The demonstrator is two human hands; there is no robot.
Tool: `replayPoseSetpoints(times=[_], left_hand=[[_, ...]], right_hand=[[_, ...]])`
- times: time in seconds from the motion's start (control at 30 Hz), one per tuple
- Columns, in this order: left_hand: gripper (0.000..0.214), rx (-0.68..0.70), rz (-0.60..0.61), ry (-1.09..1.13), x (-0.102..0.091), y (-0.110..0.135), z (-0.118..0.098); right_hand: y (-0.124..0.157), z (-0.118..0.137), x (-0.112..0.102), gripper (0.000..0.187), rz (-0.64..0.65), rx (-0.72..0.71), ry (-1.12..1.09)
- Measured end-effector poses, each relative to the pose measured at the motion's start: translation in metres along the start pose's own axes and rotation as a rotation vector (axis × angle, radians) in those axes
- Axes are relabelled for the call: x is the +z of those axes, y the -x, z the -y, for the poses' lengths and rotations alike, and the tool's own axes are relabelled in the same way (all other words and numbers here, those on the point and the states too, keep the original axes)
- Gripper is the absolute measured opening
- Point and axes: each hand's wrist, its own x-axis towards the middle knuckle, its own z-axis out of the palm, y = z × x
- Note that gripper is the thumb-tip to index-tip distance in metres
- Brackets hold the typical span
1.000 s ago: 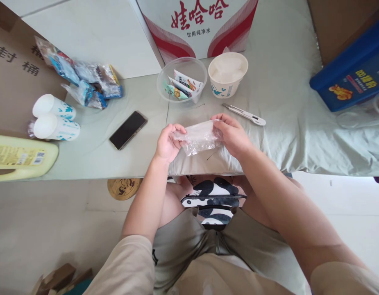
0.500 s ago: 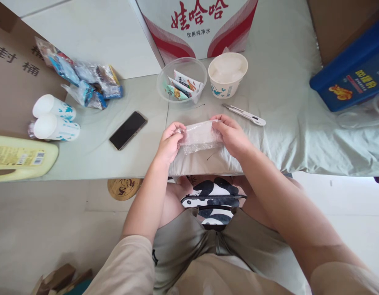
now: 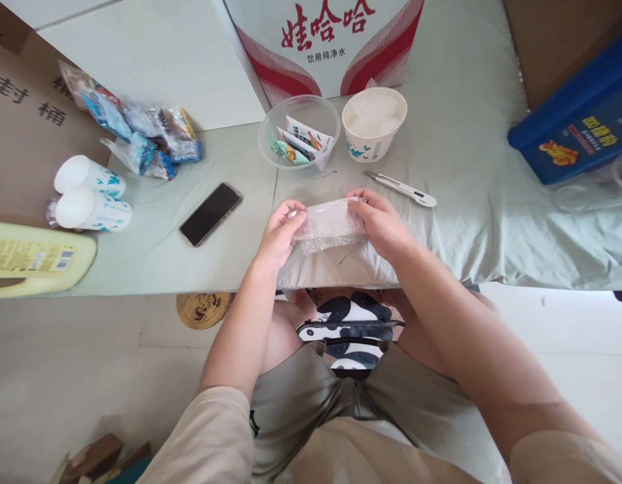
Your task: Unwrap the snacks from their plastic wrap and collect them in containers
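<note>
A clear plastic packet (image 3: pixel 327 222) is held level at the centre of the frame, above the near edge of the cloth-covered table (image 3: pixel 240 269). Its left end is pinched between the thumb and fingers of the left hand (image 3: pixel 276 235), and its right end is clamped likewise by the right hand (image 3: pixel 384 220). A pale, flat shape is seen through the film, but what it is cannot be told. The packet is judged to be light, with a soft, slippery skin that may crease or tear; it is best gripped at both ends, as is done here, since the loose film along its lower edge would give little purchase. In the upper middle of the frame, a transparent plastic bowl (image 3: pixel 265 142) is seen with several printed sachets (image 3: pixel 306 138) leaning inside it. Just beside it, to its right, a paper bowl (image 3: pixel 366 146) is filled with whitish, translucent material (image 3: pixel 374 111), perhaps plastic film. At the left, two white paper cups (image 3: pixel 96 212) are laid on their sides, their contents hidden.
</note>
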Motion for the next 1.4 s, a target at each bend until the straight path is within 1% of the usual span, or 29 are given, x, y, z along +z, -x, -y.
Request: replayPoseSetpoints(times=[0.2, 0.47, 0.63, 1.07, 1.17, 1.23, 1.33, 1.4], left_hand=[[0.039, 0.028, -0.004, 0.0, 0.0014, -0.0011, 0.0016], [0.035, 0.013, 0.004, -0.003, 0.0004, -0.0016, 0.0014], [0.034, 0.006, -0.013, -0.025, 0.0012, -0.0013, 0.001], [0.033, 0.0, -0.009, -0.024, 0.001, -0.0005, 0.0004], [0.037, 0.007, -0.009, -0.025, 0.0011, -0.0008, 0.001], [0.043, 0.02, -0.024, -0.022, 0.0005, -0.0021, 0.002], [0.054, 0.062, -0.079, -0.006, -0.0026, -0.0062, 0.0045], [0.057, 0.101, -0.126, 0.002, -0.0057, -0.0094, 0.0061]], right_hand=[[0.0002, 0.0004, 0.0008, 0.025, -0.002, 0.008, -0.007], [0.0019, 0.0024, 0.0011, 0.026, -0.002, 0.0, 0.017], [0.0014, 0.0022, 0.0011, 0.026, 0.003, -0.004, 0.031], [0.0017, 0.0016, 0.0006, 0.025, 0.011, 0.004, 0.014], [0.0016, 0.0009, 0.0004, 0.024, 0.016, -0.019, 0.014], [0.0011, -0.0002, 0.0, 0.024, 0.013, -0.042, 0.027], [0.0, -0.0022, -0.0011, 0.022, -0.001, -0.05, 0.045], [-0.0001, -0.0025, -0.0022, 0.019, -0.002, -0.04, 0.063]])
